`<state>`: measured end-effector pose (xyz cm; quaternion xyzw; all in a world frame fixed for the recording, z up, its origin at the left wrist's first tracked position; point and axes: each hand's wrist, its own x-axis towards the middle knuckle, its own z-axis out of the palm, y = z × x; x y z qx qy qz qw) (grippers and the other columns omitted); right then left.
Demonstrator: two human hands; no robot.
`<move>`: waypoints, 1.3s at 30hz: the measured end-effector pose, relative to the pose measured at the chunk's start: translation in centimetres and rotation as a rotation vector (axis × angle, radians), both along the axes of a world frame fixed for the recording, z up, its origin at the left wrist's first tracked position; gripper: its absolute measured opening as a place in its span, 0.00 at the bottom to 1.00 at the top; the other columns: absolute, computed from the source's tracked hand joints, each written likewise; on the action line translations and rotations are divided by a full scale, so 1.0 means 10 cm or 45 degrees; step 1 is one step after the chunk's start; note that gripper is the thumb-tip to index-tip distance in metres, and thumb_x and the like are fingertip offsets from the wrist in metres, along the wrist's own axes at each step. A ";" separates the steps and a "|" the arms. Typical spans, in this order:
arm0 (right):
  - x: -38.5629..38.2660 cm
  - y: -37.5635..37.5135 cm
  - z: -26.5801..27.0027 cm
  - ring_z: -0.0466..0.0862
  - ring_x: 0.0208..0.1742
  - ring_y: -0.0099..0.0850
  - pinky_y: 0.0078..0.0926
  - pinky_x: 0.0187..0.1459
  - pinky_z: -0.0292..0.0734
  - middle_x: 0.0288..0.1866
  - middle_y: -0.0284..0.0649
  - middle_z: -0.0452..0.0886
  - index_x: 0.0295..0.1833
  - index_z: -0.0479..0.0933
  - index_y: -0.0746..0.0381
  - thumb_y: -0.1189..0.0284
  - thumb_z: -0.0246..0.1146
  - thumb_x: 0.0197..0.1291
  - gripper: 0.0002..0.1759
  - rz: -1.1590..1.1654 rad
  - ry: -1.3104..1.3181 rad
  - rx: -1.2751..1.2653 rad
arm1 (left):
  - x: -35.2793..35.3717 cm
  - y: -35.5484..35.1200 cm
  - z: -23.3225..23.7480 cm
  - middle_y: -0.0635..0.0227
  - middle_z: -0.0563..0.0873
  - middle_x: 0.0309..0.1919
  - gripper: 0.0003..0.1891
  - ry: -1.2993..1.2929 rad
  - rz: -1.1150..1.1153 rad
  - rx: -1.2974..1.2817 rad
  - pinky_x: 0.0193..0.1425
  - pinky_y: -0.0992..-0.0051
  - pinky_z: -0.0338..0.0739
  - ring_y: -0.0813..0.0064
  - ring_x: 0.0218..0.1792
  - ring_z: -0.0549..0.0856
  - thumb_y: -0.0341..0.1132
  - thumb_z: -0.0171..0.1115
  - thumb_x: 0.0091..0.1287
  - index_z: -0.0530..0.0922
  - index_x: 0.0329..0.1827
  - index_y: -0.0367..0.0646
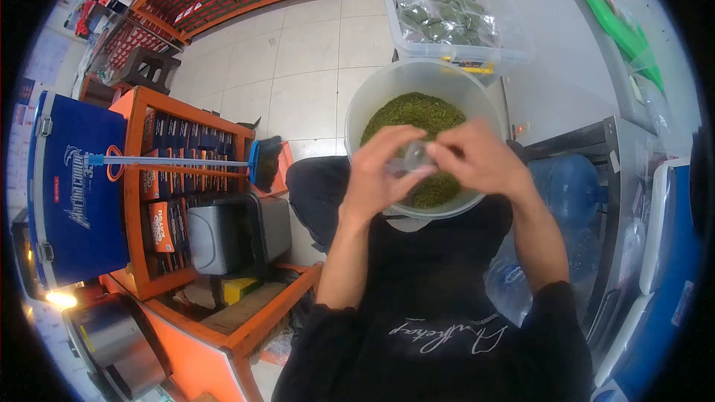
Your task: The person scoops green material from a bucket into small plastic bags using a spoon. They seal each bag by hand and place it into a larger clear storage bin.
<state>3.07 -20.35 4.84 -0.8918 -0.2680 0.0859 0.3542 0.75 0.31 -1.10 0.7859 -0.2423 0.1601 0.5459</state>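
Note:
A round translucent tub holding green flaky material stands between my legs. Over it, both hands meet at a small clear plastic bag. My left hand curls its fingers and thumb round the bag from one side. From the other side, my right hand pinches the bag's edge with bent fingers. What the bag contains is too small to tell. The hands partly hide the green material.
Beyond the tub is a clear bin of filled small bags. An orange shelf with boxes, a blue cooler and a broom stand left. A blue water bottle is right.

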 end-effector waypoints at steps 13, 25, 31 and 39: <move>0.11 0.13 -1.09 0.84 0.51 0.46 0.41 0.50 0.83 0.44 0.47 0.82 0.42 0.80 0.66 0.75 0.61 0.58 0.08 0.300 -0.377 -0.746 | -0.15 0.44 -0.03 0.62 0.87 0.46 0.37 0.174 0.311 -0.275 0.43 0.77 0.82 0.77 0.38 0.87 0.35 0.89 0.42 0.85 0.60 0.41; -0.26 0.20 -0.93 0.88 0.32 0.43 0.37 0.37 0.84 0.37 0.52 0.86 0.45 0.76 0.70 0.77 0.60 0.69 0.06 -0.331 0.461 0.364 | -0.06 0.33 0.01 0.60 0.87 0.51 0.34 0.078 0.280 -0.178 0.50 0.75 0.81 0.76 0.42 0.87 0.29 0.87 0.41 0.85 0.57 0.38; -0.07 -0.19 -1.00 0.88 0.34 0.31 0.24 0.35 0.82 0.36 0.46 0.85 0.51 0.74 0.68 0.72 0.60 0.74 0.09 -0.642 0.931 0.970 | -0.03 0.29 0.04 0.62 0.87 0.49 0.35 -0.057 0.289 -0.025 0.46 0.74 0.84 0.76 0.40 0.86 0.29 0.87 0.42 0.85 0.59 0.43; -0.01 -0.44 -0.28 0.87 0.32 0.29 0.22 0.36 0.80 0.37 0.44 0.85 0.55 0.76 0.67 0.73 0.61 0.74 0.11 -0.713 0.219 1.000 | -0.06 -0.05 0.00 0.61 0.88 0.45 0.35 0.062 0.506 0.115 0.38 0.74 0.83 0.71 0.42 0.88 0.38 0.88 0.43 0.85 0.57 0.40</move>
